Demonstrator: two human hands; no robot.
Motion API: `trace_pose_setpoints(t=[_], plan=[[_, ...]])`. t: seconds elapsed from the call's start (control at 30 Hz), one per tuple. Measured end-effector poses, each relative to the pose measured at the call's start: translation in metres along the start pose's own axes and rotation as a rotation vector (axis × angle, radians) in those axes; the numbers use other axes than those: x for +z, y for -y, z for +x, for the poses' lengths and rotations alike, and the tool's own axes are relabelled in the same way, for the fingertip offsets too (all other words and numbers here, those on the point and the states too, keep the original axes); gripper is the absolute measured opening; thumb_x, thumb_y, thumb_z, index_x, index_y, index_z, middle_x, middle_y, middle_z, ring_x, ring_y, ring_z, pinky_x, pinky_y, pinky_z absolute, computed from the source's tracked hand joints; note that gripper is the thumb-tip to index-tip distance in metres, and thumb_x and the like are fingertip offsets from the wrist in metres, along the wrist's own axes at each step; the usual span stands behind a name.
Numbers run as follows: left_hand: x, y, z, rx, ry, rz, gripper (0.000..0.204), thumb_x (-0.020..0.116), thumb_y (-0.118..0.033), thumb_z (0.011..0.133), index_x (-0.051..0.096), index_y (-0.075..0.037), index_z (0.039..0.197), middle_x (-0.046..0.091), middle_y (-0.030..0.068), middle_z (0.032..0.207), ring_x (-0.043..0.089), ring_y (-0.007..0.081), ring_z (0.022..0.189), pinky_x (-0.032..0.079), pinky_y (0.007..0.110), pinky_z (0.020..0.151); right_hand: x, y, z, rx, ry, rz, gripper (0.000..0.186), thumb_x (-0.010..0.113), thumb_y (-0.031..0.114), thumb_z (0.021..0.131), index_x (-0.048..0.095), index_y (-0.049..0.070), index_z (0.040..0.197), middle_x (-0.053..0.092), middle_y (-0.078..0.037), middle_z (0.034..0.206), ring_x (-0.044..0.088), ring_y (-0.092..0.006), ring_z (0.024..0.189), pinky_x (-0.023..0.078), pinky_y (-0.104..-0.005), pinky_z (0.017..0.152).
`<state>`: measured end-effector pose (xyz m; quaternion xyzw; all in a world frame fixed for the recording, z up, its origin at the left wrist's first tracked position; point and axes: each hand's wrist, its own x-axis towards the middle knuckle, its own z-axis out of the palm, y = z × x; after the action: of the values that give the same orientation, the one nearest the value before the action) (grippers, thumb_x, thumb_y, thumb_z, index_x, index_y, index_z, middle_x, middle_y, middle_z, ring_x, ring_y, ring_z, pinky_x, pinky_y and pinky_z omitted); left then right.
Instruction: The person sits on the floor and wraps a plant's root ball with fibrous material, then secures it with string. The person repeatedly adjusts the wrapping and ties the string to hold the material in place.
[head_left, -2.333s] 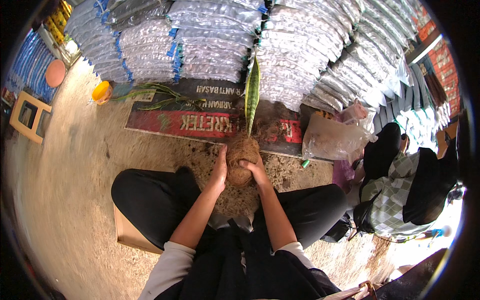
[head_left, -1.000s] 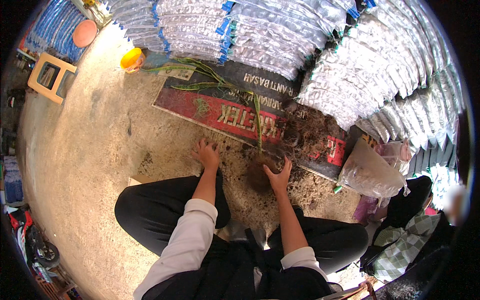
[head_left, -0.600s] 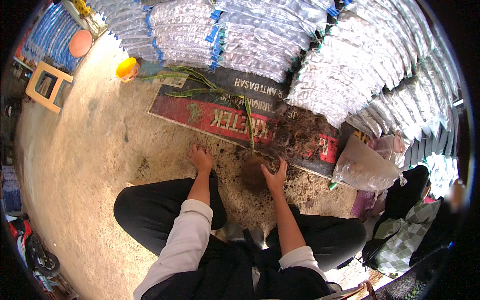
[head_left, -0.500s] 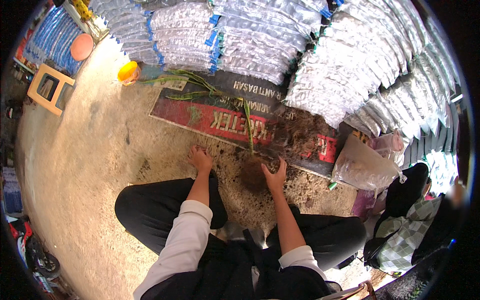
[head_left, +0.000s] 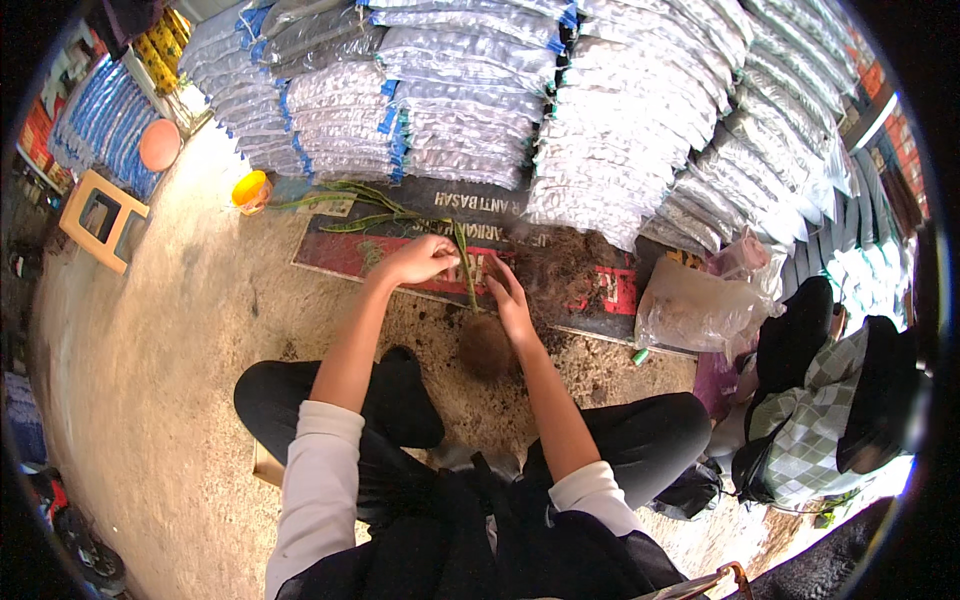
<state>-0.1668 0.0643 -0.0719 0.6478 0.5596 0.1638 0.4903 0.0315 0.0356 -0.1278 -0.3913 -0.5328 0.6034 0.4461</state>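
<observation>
The person sits low on the ground with both arms stretched out to a dark mat (head_left: 420,195) with red stripes. On the near edge of the mat stands a brown ball of roots (head_left: 486,345) with 1 long green leaf (head_left: 464,262) growing up out of it.

The left hand (head_left: 420,258) is now up on the mat, just left of the leaf, with its fingers curled shut near the leaf. I cannot tell if it grips the leaf or only touches it. A moment ago this hand was lower down, pressed on the bare floor in front of the mat.

The right hand (head_left: 508,295) is flat and open, fingers together, touching the root ball's top right side. It was lower beside the ball before. The 2 hands are apart, 1 on each side of the leaf.

A heap of loose brown fibre (head_left: 560,265) lies on the mat to the right of the root ball. More green leaves (head_left: 350,195) lie on the far left part of the mat. Behind the mat, shiny filled bags (head_left: 470,110) are piled high. A clear plastic bag (head_left: 695,305) sits past the mat's right end.
</observation>
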Motion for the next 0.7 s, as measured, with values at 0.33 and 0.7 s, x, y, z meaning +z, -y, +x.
trace_pose_setpoints(t=[0.33,0.7], plan=[[-0.065,-0.088,-0.087,0.292,-0.358,0.021,0.012,0.048,-0.012,0.088,0.049,-0.001,0.091,0.054,0.0013,0.072,0.051,0.0091,0.066,0.041,0.024,0.066,0.008,0.108,0.016,0.048,0.502,0.127,0.019,0.053,0.021,0.087,0.056,0.003,0.096,0.06,-0.002,0.083,0.044,-0.0044,0.056,0.04,-0.0204,0.049],[-0.099,-0.042,-0.111,0.32,-0.539,-0.061,0.01,0.049,-0.011,0.088,0.048,-0.001,0.086,0.052,0.0019,0.069,0.049,0.0096,0.064,0.041,0.024,0.061,-0.113,0.171,0.031,-0.054,0.149,-0.47,0.023,0.054,0.026,0.084,0.065,0.005,0.087,0.049,0.003,0.058,0.037,-0.0041,0.05,0.03,-0.0211,0.047]])
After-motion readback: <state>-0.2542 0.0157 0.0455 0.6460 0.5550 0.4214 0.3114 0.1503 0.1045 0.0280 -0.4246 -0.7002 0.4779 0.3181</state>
